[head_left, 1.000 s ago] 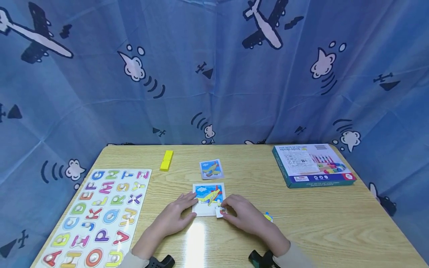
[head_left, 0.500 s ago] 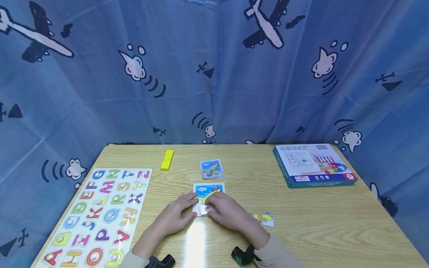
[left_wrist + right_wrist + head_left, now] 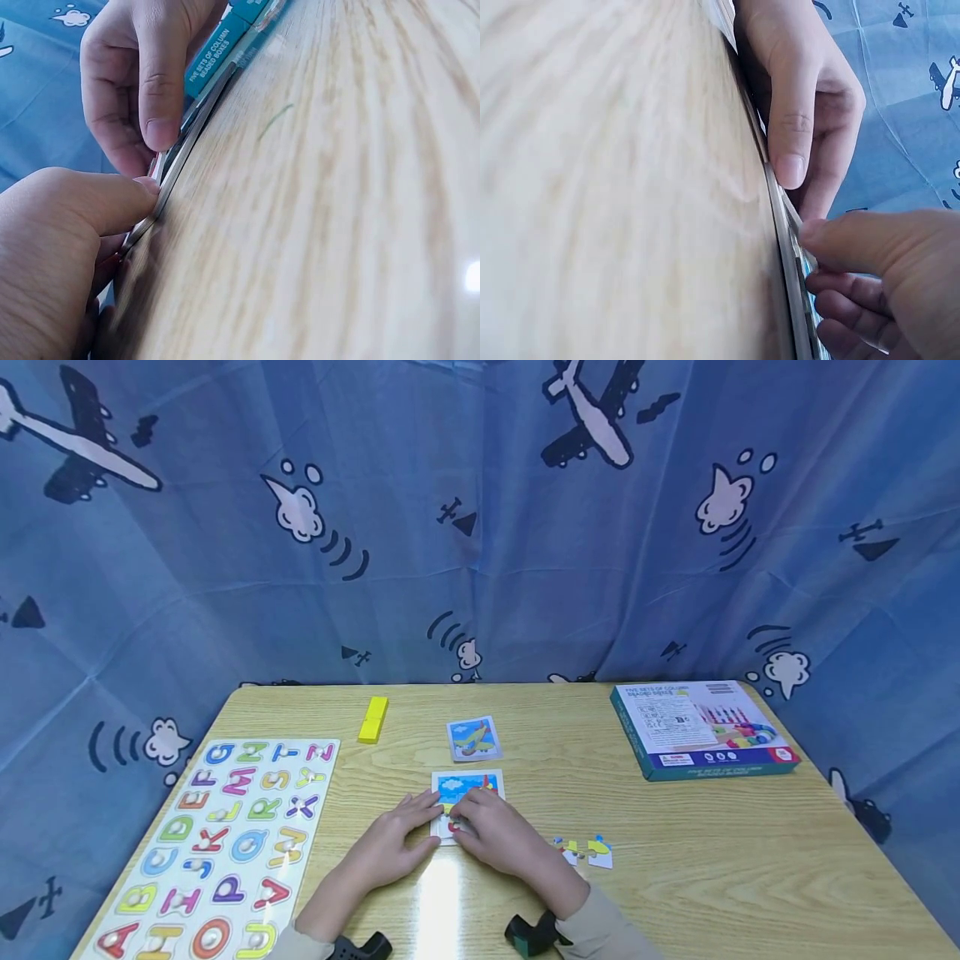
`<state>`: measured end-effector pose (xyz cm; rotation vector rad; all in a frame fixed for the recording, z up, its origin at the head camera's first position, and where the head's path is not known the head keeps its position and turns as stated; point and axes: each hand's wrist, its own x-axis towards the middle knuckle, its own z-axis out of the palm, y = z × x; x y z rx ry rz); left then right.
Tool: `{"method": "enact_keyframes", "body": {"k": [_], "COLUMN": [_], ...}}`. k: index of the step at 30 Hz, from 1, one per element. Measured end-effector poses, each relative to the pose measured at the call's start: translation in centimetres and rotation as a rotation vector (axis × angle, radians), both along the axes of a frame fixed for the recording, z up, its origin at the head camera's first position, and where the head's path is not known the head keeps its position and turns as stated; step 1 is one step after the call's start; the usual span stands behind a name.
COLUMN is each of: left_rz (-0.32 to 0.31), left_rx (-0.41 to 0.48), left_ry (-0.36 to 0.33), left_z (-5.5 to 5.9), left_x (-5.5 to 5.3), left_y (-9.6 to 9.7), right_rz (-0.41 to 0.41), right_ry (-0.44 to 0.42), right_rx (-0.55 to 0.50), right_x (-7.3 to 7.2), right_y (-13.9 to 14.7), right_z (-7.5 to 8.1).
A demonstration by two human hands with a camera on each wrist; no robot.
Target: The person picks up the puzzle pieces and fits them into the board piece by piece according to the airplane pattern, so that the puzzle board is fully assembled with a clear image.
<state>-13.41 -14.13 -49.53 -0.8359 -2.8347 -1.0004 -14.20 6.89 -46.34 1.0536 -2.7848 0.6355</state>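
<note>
A small jigsaw puzzle in a white-rimmed tray [image 3: 502, 782] lies on the table, showing a yellow airplane on blue sky in its upper part. My left hand [image 3: 390, 843] rests at the tray's left edge, its fingers and thumb extended. With thumb and fingertips, my right hand [image 3: 498, 832] pinches a white puzzle piece [image 3: 452, 827] with a red mark, low over the tray's lower left area. That hand covers much of the picture. Seen edge-on in the left wrist view, the tray lies flat under my left thumb [image 3: 124, 199], with the right fingertips close by.
Loose puzzle pieces [image 3: 600, 853] lie right of my right wrist. Beyond the tray is a matching airplane picture card [image 3: 474, 739]. A letter board [image 3: 311, 827] fills the left side, yellow blocks [image 3: 372, 720] stand behind, and a flat box [image 3: 705, 731] sits back right.
My right hand has moved left across the tray with the puzzle piece, from its lower right corner to its lower left, uncovering the loose pieces. The left hand has stayed in place.
</note>
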Motion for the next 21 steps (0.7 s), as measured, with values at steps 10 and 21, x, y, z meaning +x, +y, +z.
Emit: {"method": "enact_keyframes", "body": {"k": [10,21], "left_rz": [0.011,-0.011], "left_rx": [-0.009,-0.018], "left_ry": [-0.021,0.038], "left_z": [0.01,0.0], "left_x": [0.03,0.11], "left_y": [0.02,0.0], "right_rz": [-0.008,0.026], "right_ry": [0.047,0.084], "right_rx": [0.02,0.033], "right_x": [0.13,0.17], "right_y": [-0.29,-0.34], "right_z": [-0.25,-0.23]}}
